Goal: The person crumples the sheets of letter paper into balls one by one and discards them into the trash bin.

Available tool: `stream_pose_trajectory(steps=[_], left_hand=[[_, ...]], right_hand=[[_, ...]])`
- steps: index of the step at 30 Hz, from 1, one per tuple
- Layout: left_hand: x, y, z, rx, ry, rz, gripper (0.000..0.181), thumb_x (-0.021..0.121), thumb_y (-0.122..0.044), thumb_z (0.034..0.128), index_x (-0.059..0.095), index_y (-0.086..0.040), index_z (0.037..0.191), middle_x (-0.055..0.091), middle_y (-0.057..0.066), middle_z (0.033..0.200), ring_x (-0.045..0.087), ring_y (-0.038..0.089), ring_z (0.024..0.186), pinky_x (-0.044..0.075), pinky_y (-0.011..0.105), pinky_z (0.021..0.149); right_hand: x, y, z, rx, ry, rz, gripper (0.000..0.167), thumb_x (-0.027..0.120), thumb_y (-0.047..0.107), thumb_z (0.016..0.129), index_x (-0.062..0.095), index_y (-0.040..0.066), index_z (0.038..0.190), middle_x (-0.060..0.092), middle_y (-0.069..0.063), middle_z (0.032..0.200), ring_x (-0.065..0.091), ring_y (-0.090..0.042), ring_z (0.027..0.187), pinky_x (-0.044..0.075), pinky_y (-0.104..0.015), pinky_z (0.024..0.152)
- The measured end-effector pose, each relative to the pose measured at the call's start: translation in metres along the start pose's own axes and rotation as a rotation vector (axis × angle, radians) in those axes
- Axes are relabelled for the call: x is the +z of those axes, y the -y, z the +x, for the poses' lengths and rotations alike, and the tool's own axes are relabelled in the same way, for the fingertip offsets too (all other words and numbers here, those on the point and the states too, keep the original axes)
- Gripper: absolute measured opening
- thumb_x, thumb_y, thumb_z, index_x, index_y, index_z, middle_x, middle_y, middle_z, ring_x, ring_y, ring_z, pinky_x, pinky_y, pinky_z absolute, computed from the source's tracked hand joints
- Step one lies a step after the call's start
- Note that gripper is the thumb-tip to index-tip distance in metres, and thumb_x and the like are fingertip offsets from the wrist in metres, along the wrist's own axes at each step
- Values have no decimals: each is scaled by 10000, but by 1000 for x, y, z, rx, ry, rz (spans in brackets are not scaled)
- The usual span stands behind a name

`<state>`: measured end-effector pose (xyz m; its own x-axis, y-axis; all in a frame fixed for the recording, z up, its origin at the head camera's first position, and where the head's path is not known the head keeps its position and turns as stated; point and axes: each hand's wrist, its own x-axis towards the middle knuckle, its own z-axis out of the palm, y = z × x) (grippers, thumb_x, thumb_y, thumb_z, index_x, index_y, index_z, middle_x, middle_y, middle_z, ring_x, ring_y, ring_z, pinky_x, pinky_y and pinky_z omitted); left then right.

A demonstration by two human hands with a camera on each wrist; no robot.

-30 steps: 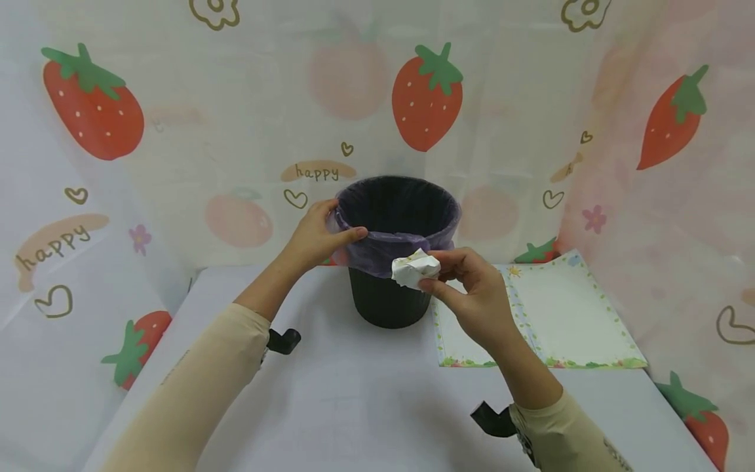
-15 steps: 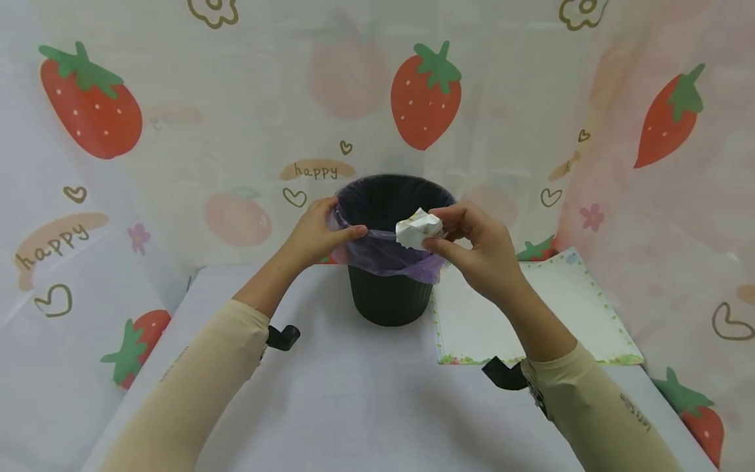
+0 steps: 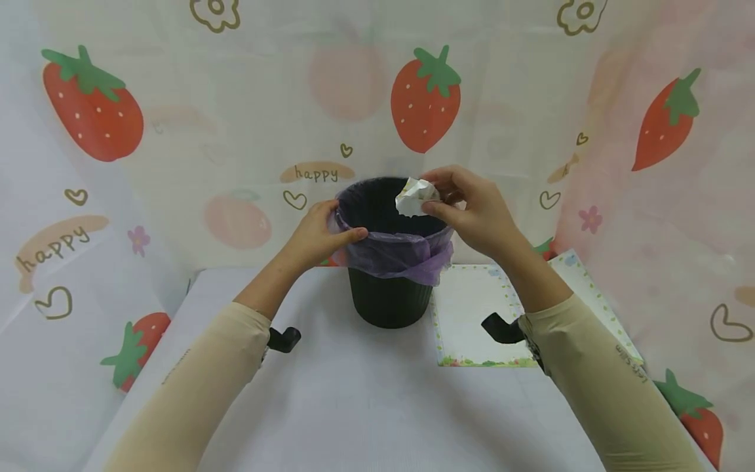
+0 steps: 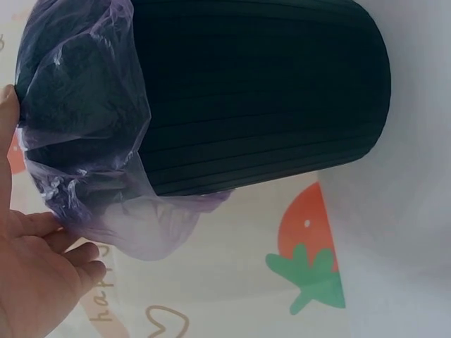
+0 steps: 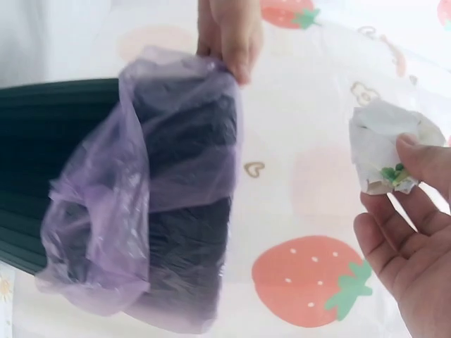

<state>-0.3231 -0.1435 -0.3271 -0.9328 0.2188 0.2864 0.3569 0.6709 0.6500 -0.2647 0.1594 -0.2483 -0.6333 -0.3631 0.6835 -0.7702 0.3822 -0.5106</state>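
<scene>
A black trash can (image 3: pixel 389 305) stands upright on the table, a purple plastic bag (image 3: pixel 392 255) lining it and folded down over its rim. My left hand (image 3: pixel 318 235) grips the rim at the left, thumb over the front edge; the left wrist view shows its fingers (image 4: pixel 42 224) against the bag. With thumb and fingers, my right hand (image 3: pixel 480 213) pinches a crumpled ball of white paper (image 3: pixel 415 196) in front of the can's opening in the head view. Green print shows on the paper ball (image 5: pixel 387 144) in the right wrist view, where it is apart from the rim.
A sheet or open booklet with a leafy printed border (image 3: pixel 472 311) lies on the white table (image 3: pixel 354 406) right of the can, partly hidden by my right arm. A strawberry-printed curtain (image 3: pixel 236 98) surrounds the table at the back and sides.
My right hand has risen with the paper ball, from in front of the can's side to the height of its opening. My left hand has stayed at the rim.
</scene>
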Motion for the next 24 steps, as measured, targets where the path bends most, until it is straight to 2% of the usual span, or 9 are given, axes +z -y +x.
stream_pose_trajectory(steps=[8, 17, 24], left_hand=[[0, -1, 0, -7, -1, 2, 1092, 726, -699, 824, 324, -22, 1581, 349, 165, 1617, 305, 309, 1518, 272, 483, 1247], [0, 2, 0, 1, -7, 5, 1073, 722, -700, 825, 347, -27, 1571, 371, 160, 1606, 320, 301, 1510, 281, 480, 1243], [0, 1, 1, 5, -1, 7, 1077, 719, -694, 834, 329, -20, 1577, 356, 167, 1612, 307, 306, 1516, 274, 479, 1246]], right_hand=[[-5, -1, 30, 62, 59, -27, 328, 782, 97, 913, 689, 110, 1228, 728, -43, 1029, 655, -123, 955, 527, -252, 825], [-7, -10, 60, 54, 161, -88, 338, 785, 88, 910, 683, 104, 1232, 711, -46, 1042, 629, -117, 974, 523, -314, 856], [-6, -26, 79, 108, 224, -114, 457, 803, 114, 900, 600, 66, 1307, 685, -101, 1086, 629, -168, 997, 511, -313, 875]])
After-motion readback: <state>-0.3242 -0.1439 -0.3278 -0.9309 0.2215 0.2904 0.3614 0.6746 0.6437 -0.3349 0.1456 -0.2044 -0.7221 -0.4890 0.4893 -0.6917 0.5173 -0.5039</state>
